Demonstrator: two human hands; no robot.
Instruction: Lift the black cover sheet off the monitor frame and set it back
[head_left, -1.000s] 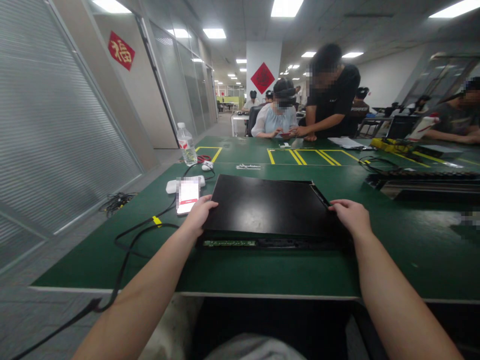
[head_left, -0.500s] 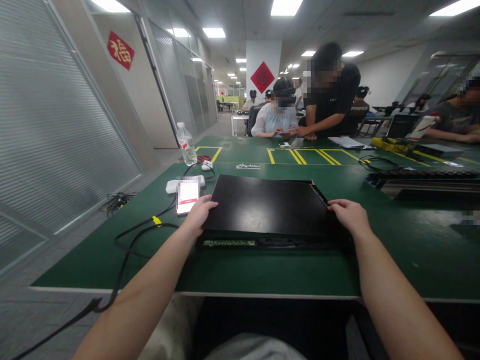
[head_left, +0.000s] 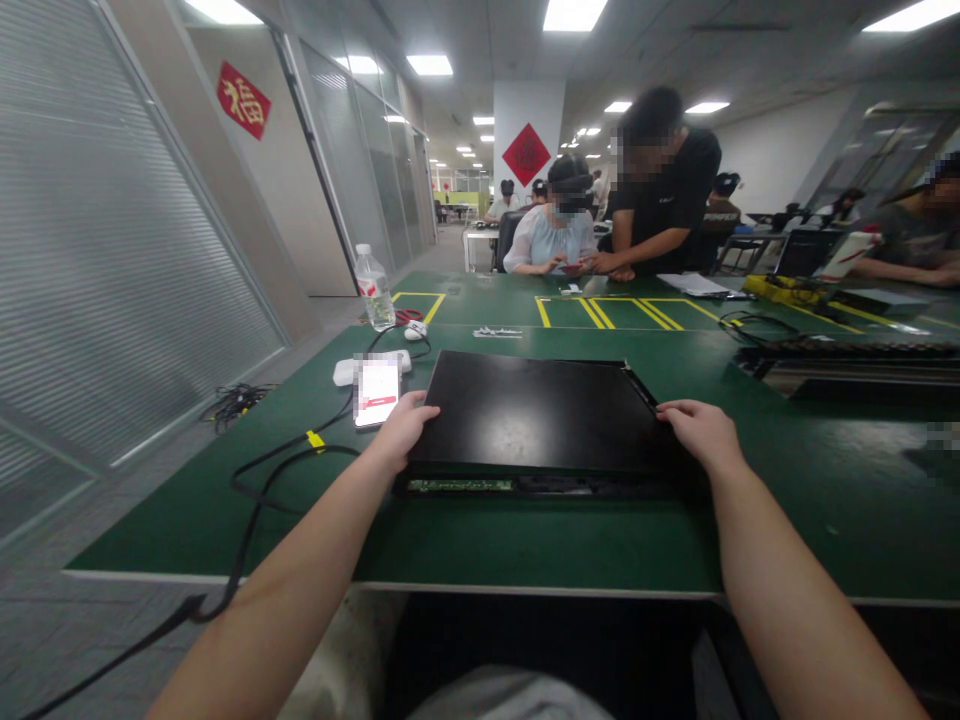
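A black flat screen panel (head_left: 540, 410) lies between my hands over the green table, its surface reflecting the ceiling light. My left hand (head_left: 405, 425) grips its left edge, thumb on top and fingers mostly hidden behind. On the right side, my right hand (head_left: 697, 430) pinches the edge, where a thin strip of frame stands slightly apart from the panel. Below the near edge shows a narrow green circuit board (head_left: 461, 486) beside a dark strip. What lies under the panel is hidden.
Left of the panel are a lit phone (head_left: 377, 392), a white device (head_left: 349, 372), a black cable (head_left: 259, 490) and a water bottle (head_left: 373, 288). Red-handled scissors (head_left: 409, 317) lie behind. Dark equipment (head_left: 847, 370) stands at right. Two people (head_left: 551, 235) work across the table (head_left: 810, 500).
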